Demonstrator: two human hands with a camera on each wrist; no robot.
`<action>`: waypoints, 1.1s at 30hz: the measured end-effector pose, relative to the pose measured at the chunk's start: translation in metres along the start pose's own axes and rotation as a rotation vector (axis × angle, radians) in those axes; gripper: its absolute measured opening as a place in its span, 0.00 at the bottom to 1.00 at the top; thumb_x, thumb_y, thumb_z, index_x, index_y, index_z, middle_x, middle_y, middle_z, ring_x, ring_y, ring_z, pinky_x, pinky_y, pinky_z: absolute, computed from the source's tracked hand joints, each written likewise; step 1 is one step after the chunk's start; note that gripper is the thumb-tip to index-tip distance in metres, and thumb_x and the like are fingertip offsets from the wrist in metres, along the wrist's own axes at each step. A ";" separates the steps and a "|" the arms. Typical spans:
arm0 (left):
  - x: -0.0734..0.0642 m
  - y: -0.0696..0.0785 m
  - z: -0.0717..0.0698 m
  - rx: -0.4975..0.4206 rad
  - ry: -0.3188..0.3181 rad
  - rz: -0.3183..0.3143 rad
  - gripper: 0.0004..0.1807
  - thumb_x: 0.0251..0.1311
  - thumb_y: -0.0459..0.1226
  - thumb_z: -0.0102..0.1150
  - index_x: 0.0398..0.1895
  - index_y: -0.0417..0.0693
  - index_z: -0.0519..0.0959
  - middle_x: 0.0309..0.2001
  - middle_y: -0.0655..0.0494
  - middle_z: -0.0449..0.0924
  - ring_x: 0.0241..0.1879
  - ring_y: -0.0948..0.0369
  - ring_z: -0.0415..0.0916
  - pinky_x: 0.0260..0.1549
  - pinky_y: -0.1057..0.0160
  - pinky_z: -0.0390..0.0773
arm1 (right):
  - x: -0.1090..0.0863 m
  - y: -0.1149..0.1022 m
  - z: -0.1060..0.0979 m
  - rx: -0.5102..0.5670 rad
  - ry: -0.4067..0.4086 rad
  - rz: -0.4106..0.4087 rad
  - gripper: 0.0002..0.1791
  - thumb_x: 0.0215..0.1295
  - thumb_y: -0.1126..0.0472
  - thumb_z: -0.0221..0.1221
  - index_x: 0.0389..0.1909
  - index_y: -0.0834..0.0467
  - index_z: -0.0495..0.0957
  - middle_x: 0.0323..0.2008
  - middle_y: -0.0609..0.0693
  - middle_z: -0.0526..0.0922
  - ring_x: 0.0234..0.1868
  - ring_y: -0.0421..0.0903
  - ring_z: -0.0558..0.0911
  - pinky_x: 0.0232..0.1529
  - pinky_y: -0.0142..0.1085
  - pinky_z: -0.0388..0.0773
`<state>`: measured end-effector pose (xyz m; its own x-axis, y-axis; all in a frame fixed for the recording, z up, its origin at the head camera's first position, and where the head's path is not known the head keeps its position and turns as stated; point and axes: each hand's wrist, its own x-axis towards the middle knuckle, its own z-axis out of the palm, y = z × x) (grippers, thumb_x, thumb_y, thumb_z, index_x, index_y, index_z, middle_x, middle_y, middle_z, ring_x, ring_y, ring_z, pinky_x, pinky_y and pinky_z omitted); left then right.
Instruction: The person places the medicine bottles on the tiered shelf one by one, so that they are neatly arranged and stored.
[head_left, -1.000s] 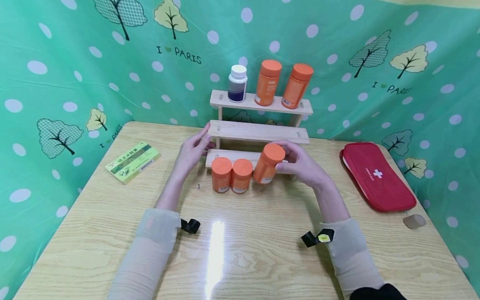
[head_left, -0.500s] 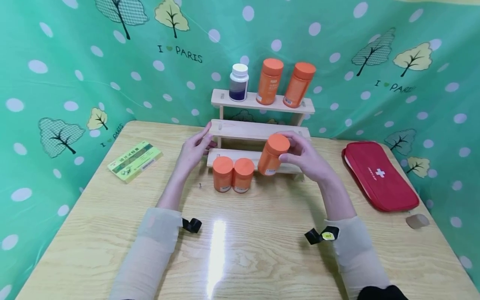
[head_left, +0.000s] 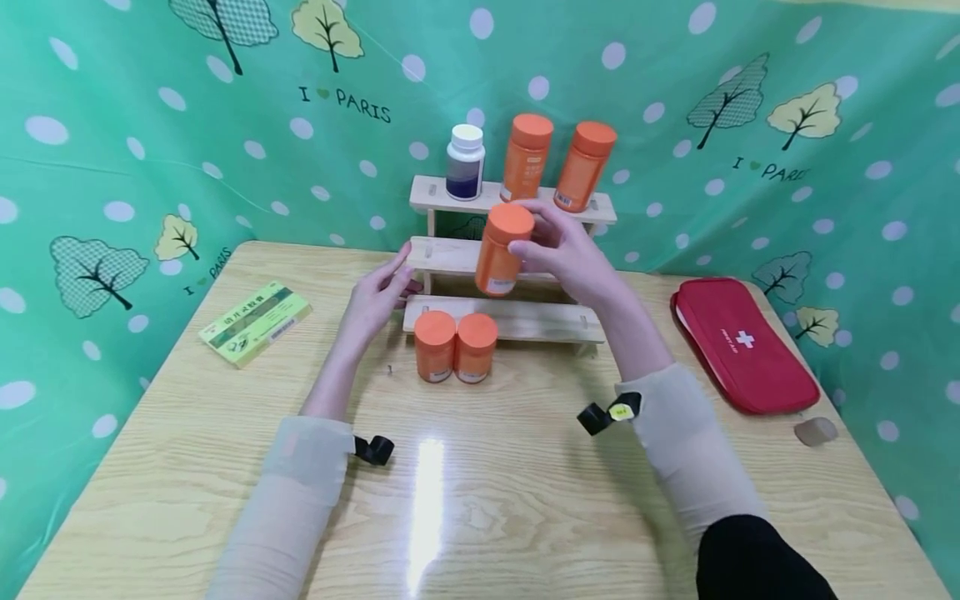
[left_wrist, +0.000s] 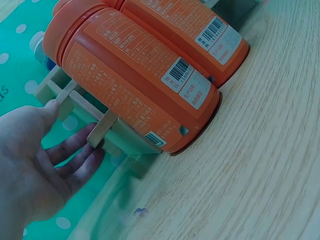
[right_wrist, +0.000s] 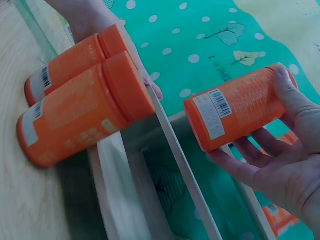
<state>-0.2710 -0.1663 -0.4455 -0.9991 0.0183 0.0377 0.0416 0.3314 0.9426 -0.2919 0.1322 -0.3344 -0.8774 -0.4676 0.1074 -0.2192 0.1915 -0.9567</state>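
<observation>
My right hand (head_left: pixel 572 257) grips an orange bottle (head_left: pixel 498 260) by its sides, held slightly tilted in front of the rack's middle tier. In the right wrist view, the thumb lies along the orange bottle (right_wrist: pixel 235 107) and the fingers support it from the other side. My left hand (head_left: pixel 373 304) holds the left end of the stepped wooden rack (head_left: pixel 441 254), thumb at the middle tier and fingers by the lower one. Two orange bottles (head_left: pixel 435 354) (head_left: pixel 476 354) stand together on the table before the bottom tier. On the top tier stand a white-capped bottle (head_left: pixel 465 167) and two orange bottles (head_left: pixel 527 158) (head_left: pixel 585 171).
A yellow-green medicine box (head_left: pixel 255 323) lies at the table's left. At the right are a red first aid pouch (head_left: pixel 738 346) and a small greyish object (head_left: pixel 816 432). A patterned green cloth (head_left: pixel 300 183) hangs behind the table (head_left: pixel 525 500).
My right hand has lifted the orange bottle from beside the two standing ones, up and slightly left to the middle tier's height. The left hand has stayed at the rack's end.
</observation>
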 end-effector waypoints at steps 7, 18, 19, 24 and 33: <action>0.000 -0.001 -0.002 0.007 -0.001 0.004 0.29 0.73 0.63 0.46 0.76 0.83 0.60 0.75 0.49 0.69 0.61 0.46 0.81 0.60 0.46 0.84 | 0.034 -0.007 0.018 0.007 0.010 -0.021 0.27 0.72 0.54 0.63 0.69 0.43 0.71 0.66 0.50 0.78 0.66 0.48 0.77 0.61 0.51 0.84; 0.001 0.000 0.000 0.004 -0.012 0.018 0.29 0.74 0.63 0.46 0.77 0.81 0.59 0.74 0.47 0.71 0.61 0.45 0.80 0.59 0.45 0.85 | 0.060 -0.003 0.032 -0.021 0.041 0.001 0.28 0.71 0.52 0.64 0.71 0.43 0.69 0.66 0.51 0.78 0.66 0.47 0.76 0.61 0.54 0.84; 0.001 0.000 0.001 0.003 -0.013 0.020 0.29 0.74 0.62 0.46 0.77 0.81 0.59 0.72 0.45 0.74 0.61 0.45 0.81 0.59 0.46 0.84 | 0.060 -0.002 0.033 -0.024 0.038 0.006 0.28 0.72 0.52 0.64 0.70 0.42 0.69 0.66 0.50 0.78 0.66 0.47 0.76 0.62 0.54 0.84; 0.001 0.000 0.001 -0.004 -0.013 0.020 0.29 0.75 0.61 0.46 0.78 0.80 0.59 0.59 0.39 0.84 0.59 0.46 0.82 0.59 0.48 0.85 | 0.061 0.001 0.037 -0.022 0.033 0.040 0.28 0.72 0.53 0.64 0.71 0.42 0.69 0.66 0.50 0.78 0.66 0.47 0.76 0.64 0.54 0.83; -0.002 0.003 0.000 -0.044 -0.021 0.017 0.27 0.77 0.57 0.47 0.76 0.81 0.60 0.58 0.36 0.84 0.60 0.44 0.82 0.60 0.45 0.83 | 0.062 0.005 0.037 -0.042 0.026 0.054 0.30 0.71 0.52 0.64 0.72 0.39 0.68 0.68 0.49 0.76 0.68 0.47 0.75 0.64 0.55 0.82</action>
<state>-0.2685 -0.1654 -0.4426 -0.9980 0.0432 0.0469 0.0574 0.2895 0.9555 -0.3318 0.0718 -0.3426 -0.8993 -0.4327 0.0633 -0.1883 0.2525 -0.9491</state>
